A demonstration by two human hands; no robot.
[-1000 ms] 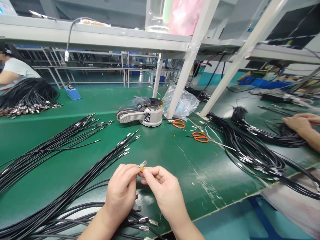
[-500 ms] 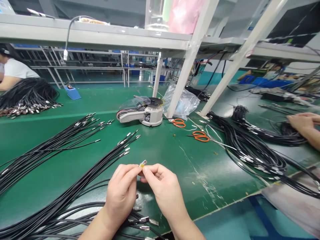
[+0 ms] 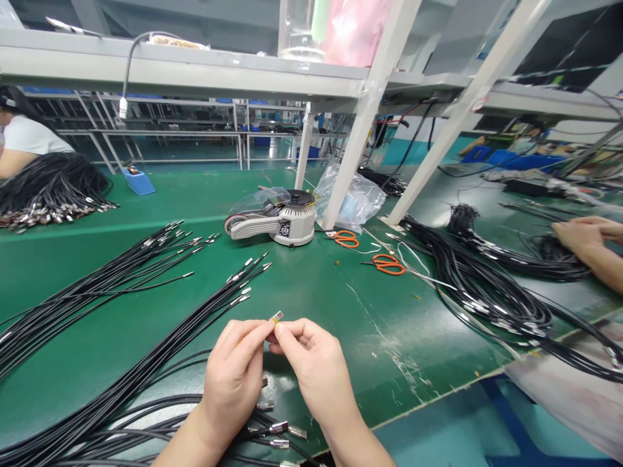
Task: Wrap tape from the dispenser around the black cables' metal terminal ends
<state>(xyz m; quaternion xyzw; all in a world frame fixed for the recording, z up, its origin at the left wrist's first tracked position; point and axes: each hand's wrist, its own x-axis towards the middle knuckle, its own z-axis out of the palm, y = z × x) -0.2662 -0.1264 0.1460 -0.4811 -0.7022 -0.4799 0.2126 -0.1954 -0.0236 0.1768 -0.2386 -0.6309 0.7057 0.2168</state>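
Note:
Between my two hands, a small metal cable connector (image 3: 278, 316) points up and away, with a bit of yellow tape just below its metal end. My left hand (image 3: 232, 370) pinches it from the left with thumb and forefinger. From the right, the thumb and fingertips of my right hand (image 3: 318, 366) close on the taped part. The cable behind the connector is hidden by my hands. Beneath my forearms lie black cables (image 3: 160, 405) with metal plugs. Another bundle of black cables (image 3: 195, 324) runs diagonally to the left of my hands, its plugs pointing away from me.
A round tape dispenser (image 3: 296, 224) stands ahead. Two orange-handled scissors, one nearer pair (image 3: 388, 264), lie beside the shelf post (image 3: 360, 117). More cables (image 3: 487, 285) lie to the right, near another person's hand (image 3: 584, 240). A cable pile (image 3: 53, 188) sits far left before a seated person.
The yellow tape shows less now, as my fingertips press more closely around it. Both hands stay in nearly the same place, and the whole view has shifted slightly.

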